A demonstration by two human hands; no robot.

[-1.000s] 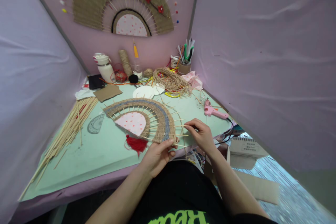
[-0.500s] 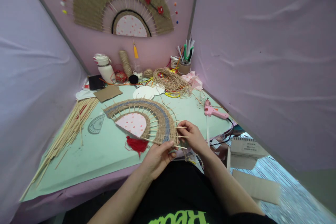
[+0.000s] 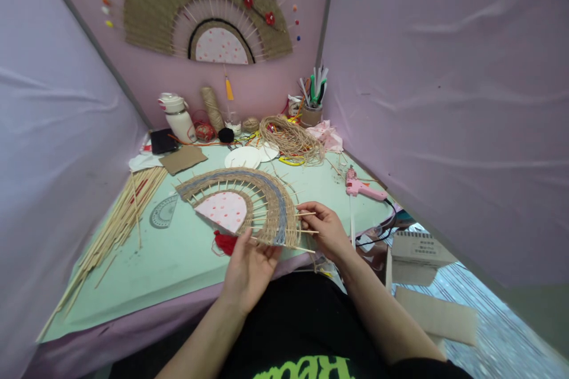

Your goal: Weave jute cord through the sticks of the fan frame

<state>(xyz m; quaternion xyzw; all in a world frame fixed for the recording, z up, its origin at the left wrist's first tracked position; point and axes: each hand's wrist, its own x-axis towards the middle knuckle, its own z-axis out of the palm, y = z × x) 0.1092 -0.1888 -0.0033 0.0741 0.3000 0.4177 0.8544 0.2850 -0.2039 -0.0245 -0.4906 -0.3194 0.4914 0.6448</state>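
Observation:
A half-round woven fan (image 3: pixel 272 213) of brown twine with a blue band lies over the table's front edge, thin sticks poking out around its rim. Its centre is a white half-circle (image 3: pixel 224 211) with pink dots. My left hand (image 3: pixel 251 269) holds the fan's lower edge, thumb above and fingers beneath. At the outer right edge, my right hand (image 3: pixel 326 228) is closed with its fingertips among the stick ends; whether twine is also pinched there is hidden. A red tassel (image 3: pixel 226 243) lies under the fan beside my left thumb.
Loose sticks (image 3: pixel 113 231) and a clear protractor (image 3: pixel 163 212) lie left. A pink glue gun (image 3: pixel 364 188) rests right, its cord over the edge. Behind are a twine coil (image 3: pixel 291 139), a white bottle (image 3: pixel 178 118) and white discs (image 3: pixel 242 157). A finished fan (image 3: pixel 151 12) hangs on the wall.
My left hand has slid left along the fan's lower edge, from the right corner toward the tassel, and its fingers have opened out underneath. My right hand stays at the outer edge.

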